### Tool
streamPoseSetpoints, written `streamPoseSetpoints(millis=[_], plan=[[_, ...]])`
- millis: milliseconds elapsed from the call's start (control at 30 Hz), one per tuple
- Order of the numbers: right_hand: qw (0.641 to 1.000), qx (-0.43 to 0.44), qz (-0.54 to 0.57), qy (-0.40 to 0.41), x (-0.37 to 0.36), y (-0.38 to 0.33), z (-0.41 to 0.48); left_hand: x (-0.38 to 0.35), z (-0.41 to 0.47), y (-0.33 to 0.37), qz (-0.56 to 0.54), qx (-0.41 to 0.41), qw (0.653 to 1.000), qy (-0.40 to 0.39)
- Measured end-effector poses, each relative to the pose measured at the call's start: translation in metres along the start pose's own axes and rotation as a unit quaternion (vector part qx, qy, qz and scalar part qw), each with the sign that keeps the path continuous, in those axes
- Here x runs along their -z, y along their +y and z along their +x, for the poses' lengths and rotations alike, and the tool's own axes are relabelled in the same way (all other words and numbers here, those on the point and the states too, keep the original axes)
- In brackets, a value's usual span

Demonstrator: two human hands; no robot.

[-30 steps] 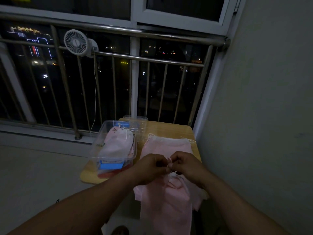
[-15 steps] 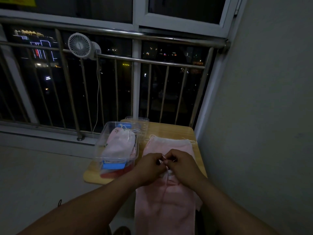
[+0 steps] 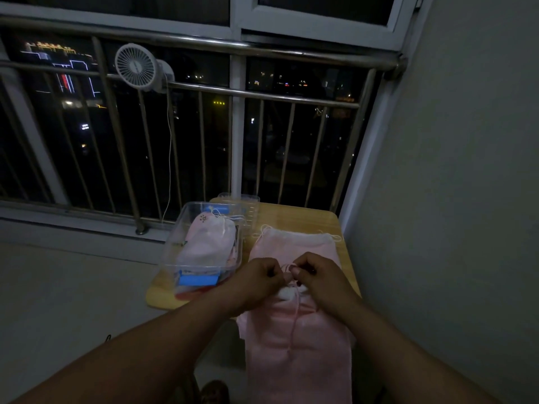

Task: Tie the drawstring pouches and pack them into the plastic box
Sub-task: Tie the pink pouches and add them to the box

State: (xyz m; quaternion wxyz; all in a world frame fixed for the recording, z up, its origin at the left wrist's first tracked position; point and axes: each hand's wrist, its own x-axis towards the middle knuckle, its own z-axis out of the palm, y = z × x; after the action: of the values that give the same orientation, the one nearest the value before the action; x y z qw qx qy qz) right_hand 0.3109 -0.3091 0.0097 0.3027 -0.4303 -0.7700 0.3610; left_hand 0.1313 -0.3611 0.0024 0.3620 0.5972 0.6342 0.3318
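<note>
A dim balcony railing (image 3: pixel 262 96) backs a small wooden bench (image 3: pixel 306 218) carrying a clear plastic box (image 3: pixel 175 252) with a tied pouch (image 3: pixel 208 243) inside, and beside it a pink pouch (image 3: pixel 297 345) hangs off the near edge — left hand (image 3: pixel 256 279) and right hand (image 3: pixel 318 277) each closed in a pinching grip on its drawstring (image 3: pixel 294 316).

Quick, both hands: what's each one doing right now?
Left hand: closed, pinching the drawstring of the pink pouch.
Right hand: closed, pinching the same drawstring.
</note>
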Motion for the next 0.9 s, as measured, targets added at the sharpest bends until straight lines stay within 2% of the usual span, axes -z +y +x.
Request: streamPoseSetpoints(millis=[333, 533, 767, 833, 900], plan=[[0.998, -0.034, -0.015, 0.045, -0.002, 0.001, -0.001, -0.003, 0.0, -0.003, -0.062, 0.041, 0.996, 0.045], [0.993, -0.068, -0.006, 0.092, 0.008, 0.008, -0.008, -0.005, -0.003, -0.015, -0.01, 0.0, 1.0, 0.016], [0.98, -0.114, 0.072, 0.144, 0.005, 0.011, -0.006, -0.007, -0.003, -0.021, 0.047, -0.062, 0.994, 0.071], [0.975, -0.132, 0.092, 0.153, 0.001, 0.009, -0.006, -0.009, -0.004, -0.021, 0.013, -0.042, 0.996, 0.079], [0.974, -0.14, 0.09, 0.156, -0.001, 0.008, -0.003, -0.01, -0.006, -0.023, -0.087, 0.012, 0.994, 0.063]])
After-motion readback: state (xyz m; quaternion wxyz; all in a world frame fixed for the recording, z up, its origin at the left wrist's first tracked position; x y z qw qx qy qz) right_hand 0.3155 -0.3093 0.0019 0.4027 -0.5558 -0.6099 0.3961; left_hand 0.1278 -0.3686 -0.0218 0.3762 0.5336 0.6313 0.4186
